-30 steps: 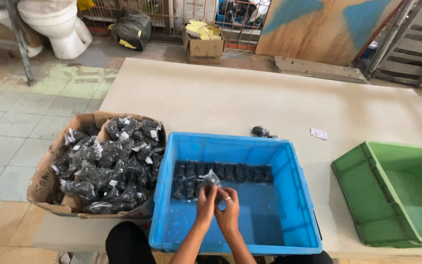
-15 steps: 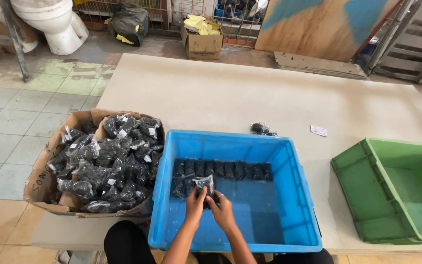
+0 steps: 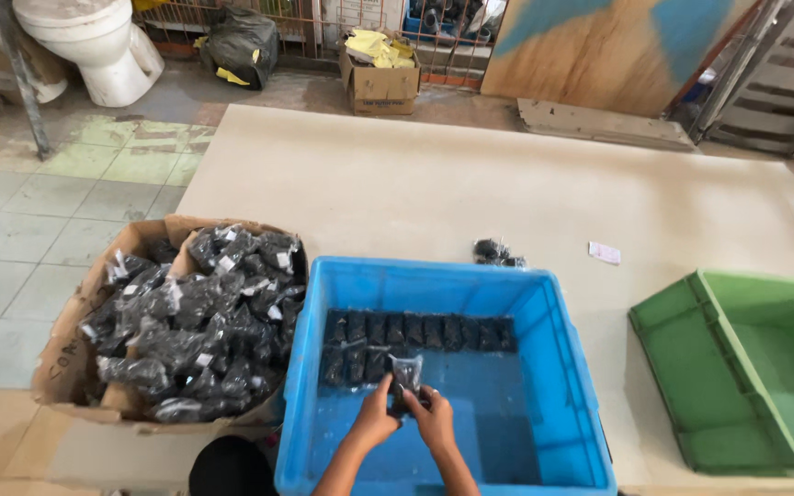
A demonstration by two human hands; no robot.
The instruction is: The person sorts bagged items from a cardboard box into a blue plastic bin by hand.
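Note:
Both my hands are inside the blue plastic crate (image 3: 553, 367). My left hand (image 3: 375, 418) and my right hand (image 3: 434, 421) together grip one small clear bag of dark parts (image 3: 405, 374), held upright just above the crate floor. Right behind it lie rows of the same bags (image 3: 415, 332), packed side by side along the crate's far wall, with a shorter second row at the left. A cardboard box (image 3: 71, 358) heaped with several more such bags (image 3: 204, 317) stands to the left of the crate.
A green plastic bin (image 3: 746, 367) sits at the right. One loose dark bag (image 3: 493, 252) and a small white slip (image 3: 605, 253) lie on the pale tabletop (image 3: 434, 193) behind the crate. Tiled floor, a small cardboard box (image 3: 379, 87) and boards lie beyond.
My hands carried the bag to the left and down, toward the short second row in the crate. The view shifted slightly.

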